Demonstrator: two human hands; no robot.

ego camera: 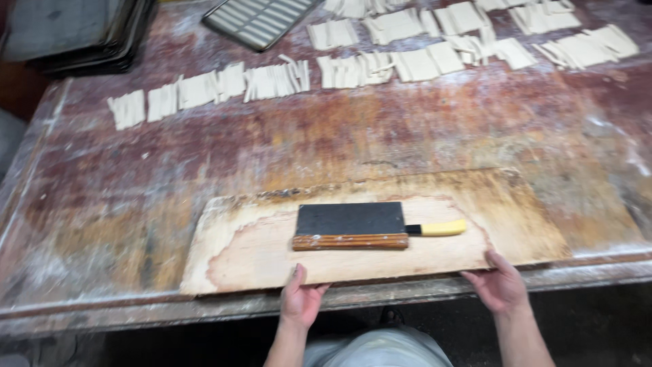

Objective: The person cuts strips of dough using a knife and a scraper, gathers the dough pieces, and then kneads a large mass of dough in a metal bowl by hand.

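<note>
While both hands sat at the near edge of the board, nothing else on the table was being touched.

Board: long, flat, pale wooden cutting board (516, 217) with darker stained edges lay on the table, its long side along the near table edge, slightly overhanging it.

Left hand: left hand (301, 299) gripped the board's near edge left of centre; thumb on top, other fingers curled under and out of sight.

Right hand: right hand (501, 284) gripped the same near edge further right; thumb and finger bases on top, fingertips hidden under the board.

Cleaver: broad rectangular dark-bladed cleaver (350, 219) with a yellow handle (441, 228) lay flat on the middle of the board, handle pointing right, apart from both hands.

Block: brown striped wooden strip (350, 241) lay touching the cleaver blade's near long side; could not tell if it was part of the knife.

Table: worn, flour-dusted reddish-brown wooden worktable (407, 129) carried everything.

Dough: rows of pale cut dough strips (204, 88) lay in bunches across the far side of the table, well apart from the board.

Trays: ridged grey metal tray (258, 19) sat at the far edge; stack of dark flat trays (75, 34) at the far left corner.
</note>
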